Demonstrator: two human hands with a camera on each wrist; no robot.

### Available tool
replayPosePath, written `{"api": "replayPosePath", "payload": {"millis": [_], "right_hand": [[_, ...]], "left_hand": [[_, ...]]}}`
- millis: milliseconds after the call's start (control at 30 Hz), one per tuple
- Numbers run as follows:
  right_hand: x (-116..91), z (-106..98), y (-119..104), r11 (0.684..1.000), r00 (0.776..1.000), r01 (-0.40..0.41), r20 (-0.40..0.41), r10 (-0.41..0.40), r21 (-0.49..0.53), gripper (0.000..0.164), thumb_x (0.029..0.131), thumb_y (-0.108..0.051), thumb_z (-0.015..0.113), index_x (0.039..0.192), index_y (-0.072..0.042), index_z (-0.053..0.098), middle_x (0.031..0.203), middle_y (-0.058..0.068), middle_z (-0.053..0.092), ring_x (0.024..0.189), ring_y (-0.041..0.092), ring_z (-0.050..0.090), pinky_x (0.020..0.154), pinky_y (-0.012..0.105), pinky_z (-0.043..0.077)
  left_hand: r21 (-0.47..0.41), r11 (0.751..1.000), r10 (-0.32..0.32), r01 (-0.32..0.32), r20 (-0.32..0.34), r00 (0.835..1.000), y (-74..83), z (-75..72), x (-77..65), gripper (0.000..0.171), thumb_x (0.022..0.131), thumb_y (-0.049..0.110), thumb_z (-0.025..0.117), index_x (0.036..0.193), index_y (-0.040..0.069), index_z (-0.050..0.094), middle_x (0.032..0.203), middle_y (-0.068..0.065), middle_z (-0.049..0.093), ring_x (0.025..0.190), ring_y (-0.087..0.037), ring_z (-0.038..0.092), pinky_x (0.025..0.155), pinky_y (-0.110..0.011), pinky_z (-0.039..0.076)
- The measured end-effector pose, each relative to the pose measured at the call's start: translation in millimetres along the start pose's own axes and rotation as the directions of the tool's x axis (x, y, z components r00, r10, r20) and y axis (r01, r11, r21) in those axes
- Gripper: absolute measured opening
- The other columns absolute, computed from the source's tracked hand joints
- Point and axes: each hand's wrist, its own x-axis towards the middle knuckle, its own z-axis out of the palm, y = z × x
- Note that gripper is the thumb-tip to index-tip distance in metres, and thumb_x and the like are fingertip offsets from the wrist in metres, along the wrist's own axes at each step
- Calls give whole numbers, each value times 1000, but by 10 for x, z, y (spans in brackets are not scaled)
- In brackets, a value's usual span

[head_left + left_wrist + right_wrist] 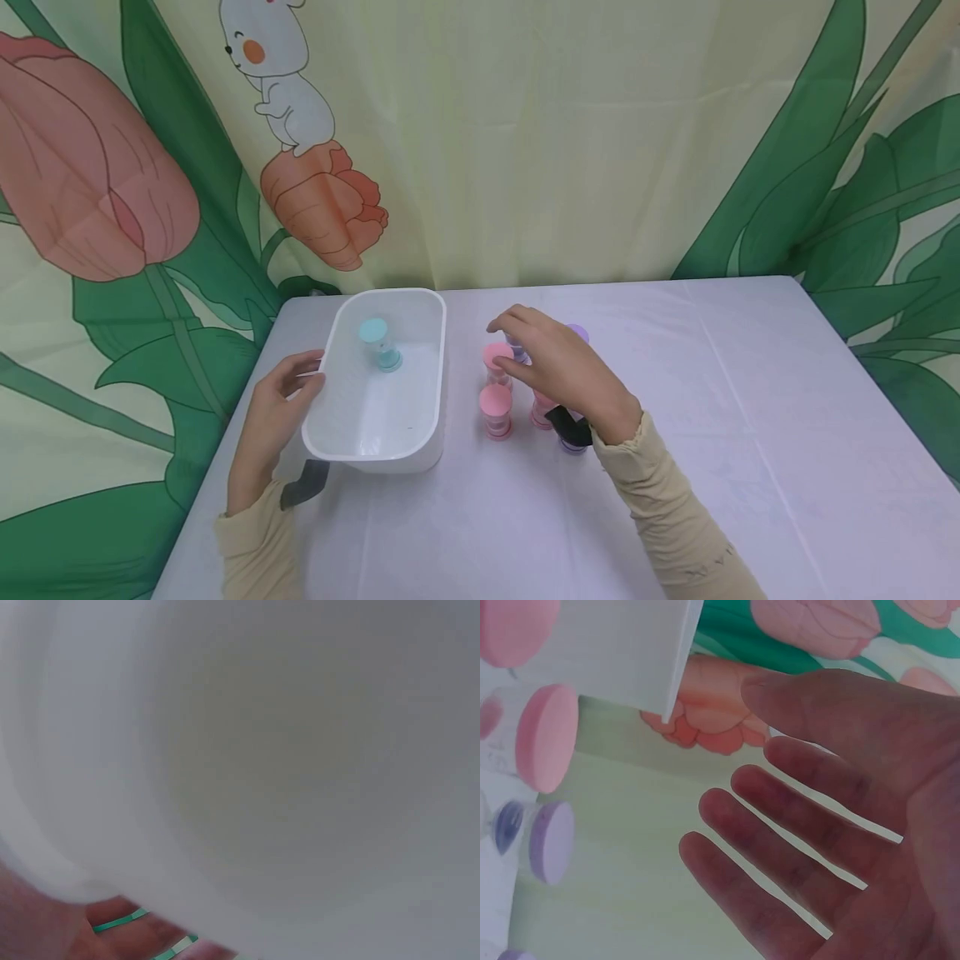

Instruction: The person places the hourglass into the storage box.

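Note:
A white plastic bin (pixel 375 421) stands on the table's left part, and a teal sand timer (pixel 373 332) is upright inside it. At the bin's left rim is my left hand (pixel 264 417), its fingers and thumb against the side; in the left wrist view the bin wall covers most of them. My right hand (pixel 564 367) hovers over a group of small sand timers, fingers apart and nothing held. Among these are a pink timer (pixel 496 402) in front and a purple timer (pixel 577 332) behind the hand. It partly hides several of them.
A pale cloth covers the table (pixel 720 433). Behind it hangs a curtain (pixel 562 150) printed with a rabbit, a carrot and tulips. A black wrist strap (pixel 570 427) partly covers the timers nearest my right wrist.

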Motion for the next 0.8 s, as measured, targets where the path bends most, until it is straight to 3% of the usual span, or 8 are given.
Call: {"api": "replayPosePath", "payload": {"millis": [300,800], "right_hand": [[-155,-34,88,998,999,-11,-32,9,-67,32,87,-17,77,116,-10,65,113,1,65,106,17,62,89,36,54],[-382,-80,241,996,998,-62,8,63,-57,38,87,-16,77,122,-9,64,118,2,64,110,20,61,93,40,53]], "left_hand": [[-6,1000,-21,21,-2,1000,9,-2,-14,50,101,35,55,143,9,50,139,-19,55,122,-38,57,95,-57,51],[-13,1000,-24,24,-4,1000,10,0,-30,51,100,36,56,144,11,49,142,-18,53,125,-39,56,96,-57,50]]}}
